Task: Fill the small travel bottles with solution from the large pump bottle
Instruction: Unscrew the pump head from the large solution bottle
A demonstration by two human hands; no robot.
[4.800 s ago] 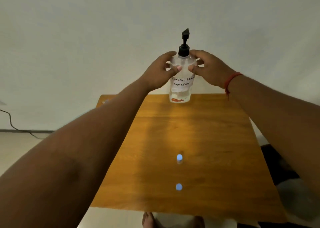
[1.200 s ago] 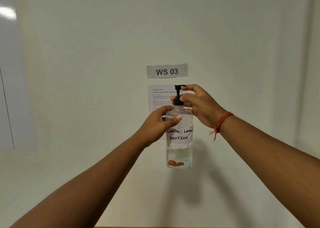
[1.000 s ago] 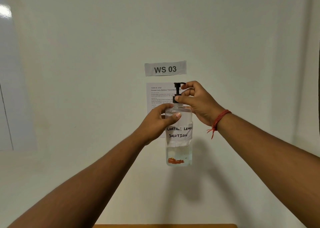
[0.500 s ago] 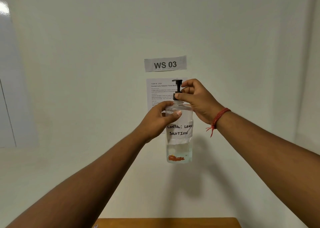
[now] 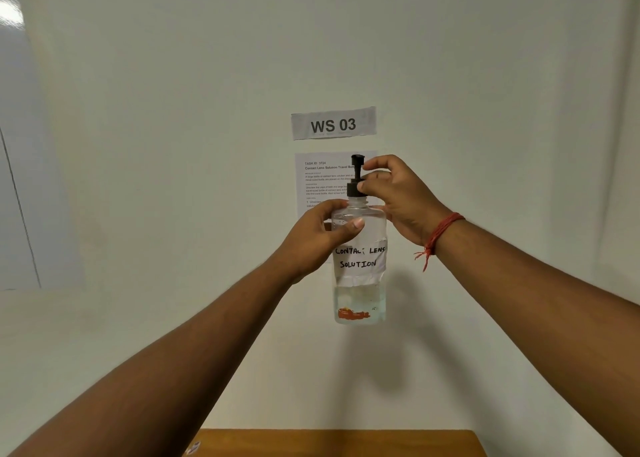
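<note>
While held up in front of the wall, the clear pump bottle [image 5: 359, 266] hangs upright in both hands, well above the bench [image 5: 339, 442].

Its taped label reads "CONTACT LENS SOLUTION", with liquid low in the base. The left hand [image 5: 320, 238] wraps the bottle's shoulder, thumb across the front; the right hand [image 5: 398, 196] pinches the black pump collar [image 5: 354, 188] with fingertips, a red thread bracelet [image 5: 440, 231] on its wrist. Behind hang a "WS 03" sign [image 5: 333, 124] and a printed task sheet [image 5: 322, 182].
</note>
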